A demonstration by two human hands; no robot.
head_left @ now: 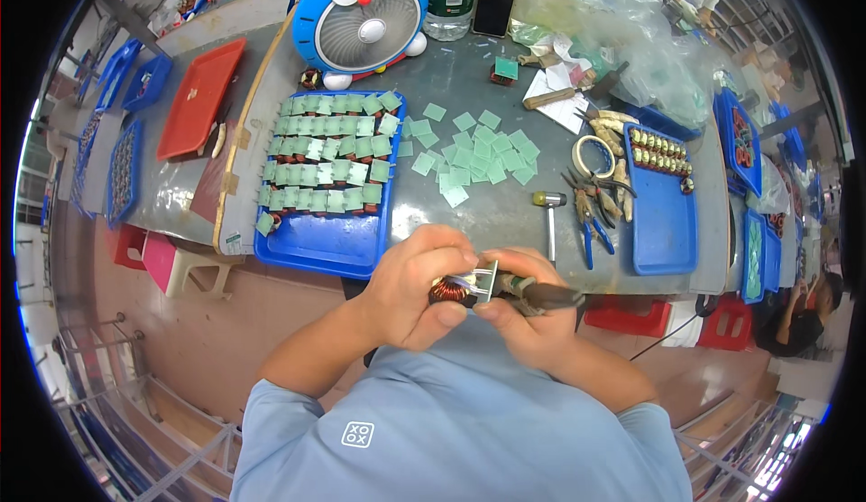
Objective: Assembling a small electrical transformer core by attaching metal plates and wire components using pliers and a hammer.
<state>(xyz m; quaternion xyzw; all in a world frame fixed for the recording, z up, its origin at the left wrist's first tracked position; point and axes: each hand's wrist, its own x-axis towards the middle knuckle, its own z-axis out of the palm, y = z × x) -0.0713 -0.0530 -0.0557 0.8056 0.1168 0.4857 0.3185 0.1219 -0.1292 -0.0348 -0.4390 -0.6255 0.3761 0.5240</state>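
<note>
In front of my chest, my left hand [419, 290] grips a copper-wound toroidal coil [448, 290] whose pale wire leads point to the right. My right hand [532, 317] pinches a small square green board [488, 281] on edge against those leads. Also lodged in the right hand is a tool with a dark, flat end [552, 296]; its kind is mostly hidden by the fingers. Beyond the hands, loose green boards [483, 155] lie scattered on the grey table [451, 222]. Rows of coils topped with such boards fill much of a blue tray [329, 240] to the left.
A small hammer [551, 213], blue-handled pliers [591, 222] and a tape roll [593, 156] lie right of the boards. Further right, another blue tray [665, 231] holds coils. A blue fan [311, 28], water bottle [448, 6] and phone [495, 3] stand at the back.
</note>
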